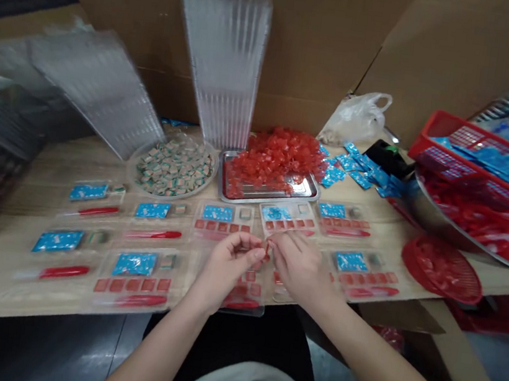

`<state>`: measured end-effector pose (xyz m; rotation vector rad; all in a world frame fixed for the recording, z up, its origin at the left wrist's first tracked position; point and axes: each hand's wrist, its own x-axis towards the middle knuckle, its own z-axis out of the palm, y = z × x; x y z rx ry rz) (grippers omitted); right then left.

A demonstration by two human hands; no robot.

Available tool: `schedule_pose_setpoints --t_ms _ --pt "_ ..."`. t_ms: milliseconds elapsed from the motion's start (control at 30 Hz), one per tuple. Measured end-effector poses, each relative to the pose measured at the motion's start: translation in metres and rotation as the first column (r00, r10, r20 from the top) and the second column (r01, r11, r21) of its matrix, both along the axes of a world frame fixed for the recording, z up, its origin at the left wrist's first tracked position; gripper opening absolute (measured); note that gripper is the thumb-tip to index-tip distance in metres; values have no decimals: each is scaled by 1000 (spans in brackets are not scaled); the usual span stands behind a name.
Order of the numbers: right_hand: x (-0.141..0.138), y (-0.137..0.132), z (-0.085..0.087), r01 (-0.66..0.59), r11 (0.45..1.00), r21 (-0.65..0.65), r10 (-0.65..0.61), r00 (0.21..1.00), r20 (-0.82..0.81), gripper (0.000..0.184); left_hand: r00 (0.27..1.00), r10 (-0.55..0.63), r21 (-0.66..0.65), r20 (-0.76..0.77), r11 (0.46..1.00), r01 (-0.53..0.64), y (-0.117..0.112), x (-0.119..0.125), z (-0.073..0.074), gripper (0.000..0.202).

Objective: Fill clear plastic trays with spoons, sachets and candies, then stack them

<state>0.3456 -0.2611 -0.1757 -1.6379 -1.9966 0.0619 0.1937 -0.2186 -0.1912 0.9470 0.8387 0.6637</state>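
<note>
My left hand (227, 266) and my right hand (301, 270) meet over the front of the table, fingers closed in a pinch. Between their fingertips is a small red translucent piece (267, 251), mostly covered by the fingers. Under the hands lie clear plastic trays, partly hidden. One tray (132, 281) to the left holds a blue packet (134, 264), a small pale green-edged block (168, 261), a row of red squares (132, 285) and a red pen-like stick (141, 300). Trays at far left hold a blue packet, a block and a red stick, with no red squares.
Behind the trays stand a round dish (131, 169) of small blocks and a metal tray (224, 191) heaped with red pieces (282, 156). Stacked clear trays (228, 56) lean on the cardboard. Blue packets (352, 164), red baskets (439, 283) and a metal bowl (457, 220) crowd the right.
</note>
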Motion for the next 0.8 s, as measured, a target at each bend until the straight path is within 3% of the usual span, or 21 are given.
schedule_pose_setpoints --t_ms 67,133,233,300,367,433,533,600,800 --pt "4 -8 1 -16 1000 15 15 999 51 26 983 -173 -99 55 979 178 -7 4 1 23" --pt "7 -15 2 -32 999 19 30 995 95 24 964 -257 -107 69 959 263 -12 7 2 23" --pt "10 -23 2 -14 1000 22 11 990 138 23 979 -200 29 34 979 199 -19 10 4 20" --pt "11 -26 -1 24 999 33 -27 996 81 24 982 -185 78 26 980 183 -23 12 5 19" --pt "13 -28 -4 71 997 6 -70 995 -71 23 978 -203 29 51 979 202 -26 13 5 19" --pt "15 -30 -7 72 990 -118 -106 942 -320 22 971 -202 -61 124 976 211 -29 14 6 18" --pt "20 -32 -5 -152 928 -341 -131 723 -678 27 946 -182 -185 267 954 236 -33 12 7 15" --pt "23 -34 0 -280 880 -383 -123 645 -755 33 931 -178 -232 319 938 259 -34 10 7 13" --pt "23 -40 13 -196 887 -418 -25 883 -468 20 917 -260 -200 301 923 327 -34 8 6 12"
